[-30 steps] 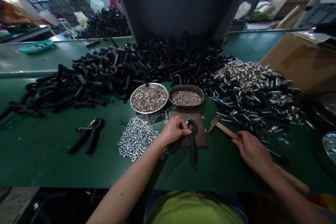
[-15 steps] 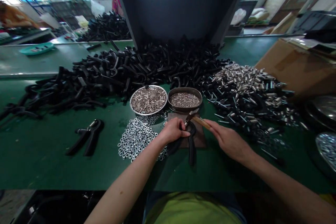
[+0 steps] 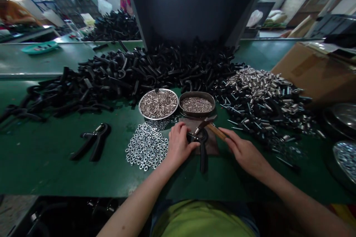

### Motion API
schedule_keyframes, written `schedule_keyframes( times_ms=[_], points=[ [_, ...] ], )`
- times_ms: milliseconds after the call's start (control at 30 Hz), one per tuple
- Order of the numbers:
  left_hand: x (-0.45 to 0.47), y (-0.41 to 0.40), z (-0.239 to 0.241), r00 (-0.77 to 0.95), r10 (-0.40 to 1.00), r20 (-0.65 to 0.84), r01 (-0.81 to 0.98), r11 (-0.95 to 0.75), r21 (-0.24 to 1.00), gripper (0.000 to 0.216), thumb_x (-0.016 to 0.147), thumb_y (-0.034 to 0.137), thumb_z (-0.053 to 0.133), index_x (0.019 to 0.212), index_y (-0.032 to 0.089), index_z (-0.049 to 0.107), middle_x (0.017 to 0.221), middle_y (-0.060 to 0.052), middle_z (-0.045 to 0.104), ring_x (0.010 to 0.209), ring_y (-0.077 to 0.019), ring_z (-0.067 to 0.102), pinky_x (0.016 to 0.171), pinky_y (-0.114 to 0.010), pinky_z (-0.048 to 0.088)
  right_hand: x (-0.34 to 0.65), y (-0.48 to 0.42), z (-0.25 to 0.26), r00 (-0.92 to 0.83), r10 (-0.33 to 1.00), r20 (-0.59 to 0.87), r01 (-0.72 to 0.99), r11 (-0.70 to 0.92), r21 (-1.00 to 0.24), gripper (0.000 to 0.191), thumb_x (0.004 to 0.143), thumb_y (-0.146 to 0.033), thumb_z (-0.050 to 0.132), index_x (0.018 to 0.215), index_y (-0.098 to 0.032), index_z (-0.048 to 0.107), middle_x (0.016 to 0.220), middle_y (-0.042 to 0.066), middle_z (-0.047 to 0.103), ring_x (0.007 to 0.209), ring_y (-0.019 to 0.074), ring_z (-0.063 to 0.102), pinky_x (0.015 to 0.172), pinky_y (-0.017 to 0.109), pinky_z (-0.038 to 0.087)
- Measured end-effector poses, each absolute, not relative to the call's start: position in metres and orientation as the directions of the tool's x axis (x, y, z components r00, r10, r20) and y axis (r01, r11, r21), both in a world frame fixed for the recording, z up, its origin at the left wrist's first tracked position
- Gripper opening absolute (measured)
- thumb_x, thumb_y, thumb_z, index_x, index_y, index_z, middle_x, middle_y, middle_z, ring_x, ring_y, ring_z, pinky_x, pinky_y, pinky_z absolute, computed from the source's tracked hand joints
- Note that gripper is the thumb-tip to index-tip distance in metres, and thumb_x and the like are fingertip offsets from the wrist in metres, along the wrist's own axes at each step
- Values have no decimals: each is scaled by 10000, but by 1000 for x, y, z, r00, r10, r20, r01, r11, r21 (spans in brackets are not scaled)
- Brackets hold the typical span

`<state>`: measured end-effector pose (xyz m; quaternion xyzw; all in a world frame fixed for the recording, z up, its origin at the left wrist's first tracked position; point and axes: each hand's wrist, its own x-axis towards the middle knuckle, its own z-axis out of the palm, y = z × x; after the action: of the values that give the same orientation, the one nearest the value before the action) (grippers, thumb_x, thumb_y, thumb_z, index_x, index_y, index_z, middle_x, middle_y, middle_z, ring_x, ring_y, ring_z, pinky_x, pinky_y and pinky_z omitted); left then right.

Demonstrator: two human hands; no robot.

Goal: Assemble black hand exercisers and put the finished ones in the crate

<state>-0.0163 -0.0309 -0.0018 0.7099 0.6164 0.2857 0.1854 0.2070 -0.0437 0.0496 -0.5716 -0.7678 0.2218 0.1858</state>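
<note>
My left hand (image 3: 178, 145) is closed round a black hand-grip exerciser (image 3: 202, 147) that lies on a brown plate (image 3: 213, 145) on the green table. My right hand (image 3: 245, 152) grips the wooden handle of a small hammer (image 3: 209, 125), whose head hovers just above the grip's top. A heap of silver nuts (image 3: 146, 146) lies just left of my left hand. Behind stand a round dish of metal sleeves (image 3: 158, 103) and an oval dish of small silver parts (image 3: 197, 104).
A finished black grip (image 3: 92, 142) lies at left. A long pile of black handles (image 3: 125, 74) runs across the back below a dark chute (image 3: 194, 5). Springs and bolts (image 3: 261, 92) are heaped at right, beside a cardboard box (image 3: 317, 70).
My right hand picked the hammer up off the table at right and brought its head over the grip. My left hand shifted slightly on the grip.
</note>
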Motion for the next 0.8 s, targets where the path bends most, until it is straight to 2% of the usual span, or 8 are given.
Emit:
schedule_keyframes(
  times_ms=[67,167,267,400,500,567,733,800],
  points=[
    [-17,-48,-6,37,975,220,796,-162,583,387,682,353,735,961,186,525,1129,-104,514,1052,-263,476,866,-383,405,205,-60,68,-261,960,100,751,267,-604,388,931,-309,332,1291,-271,473,1119,57,672,918,216,674,758,335,545],
    [-17,-64,-13,59,989,138,810,-128,572,189,790,316,616,904,199,520,914,-65,575,870,-225,544,769,-346,439,206,-81,74,-155,952,263,701,294,-650,398,933,-344,297,1279,-268,479,873,76,705,681,200,676,627,329,556],
    [-14,-67,-18,67,993,98,819,-111,563,97,819,276,555,874,207,514,869,-61,594,823,-215,565,730,-329,447,208,-83,54,-208,935,286,729,344,-592,388,911,-352,293,1163,-238,565,728,80,696,603,223,663,596,360,558],
    [-13,-63,-19,84,991,105,824,-128,552,70,811,250,541,854,207,507,864,-63,593,830,-216,571,714,-320,451,206,-69,38,-351,936,34,800,318,-509,382,904,-278,354,1245,-256,525,1060,72,700,887,243,687,741,375,563],
    [-15,-62,-18,92,990,104,826,-134,548,80,805,248,545,859,203,505,868,-67,594,825,-217,574,714,-320,451,203,-69,48,-324,939,119,777,335,-533,414,927,-253,331,1325,-264,445,1189,63,645,1034,219,639,849,368,538],
    [-15,-62,-16,94,992,87,829,-126,545,91,805,260,544,862,199,508,870,-71,597,816,-218,574,712,-322,449,202,-73,50,-301,936,183,771,352,-531,434,927,-237,320,1350,-243,419,1184,77,646,1040,216,636,843,354,542],
    [-11,-55,-9,103,995,-17,860,-80,504,115,785,294,556,842,196,538,836,-77,613,788,-228,584,672,-319,426,208,-70,25,-402,916,7,839,371,-397,427,916,-248,329,1315,-243,483,1123,70,679,871,255,695,696,388,579],
    [-17,-50,-3,115,992,-47,854,-75,514,104,759,293,583,800,201,560,790,-68,622,740,-225,587,633,-313,409,215,-66,17,-385,922,39,849,370,-378,415,924,-285,328,1303,-262,496,1158,58,663,895,252,689,709,382,576]
  ],
)
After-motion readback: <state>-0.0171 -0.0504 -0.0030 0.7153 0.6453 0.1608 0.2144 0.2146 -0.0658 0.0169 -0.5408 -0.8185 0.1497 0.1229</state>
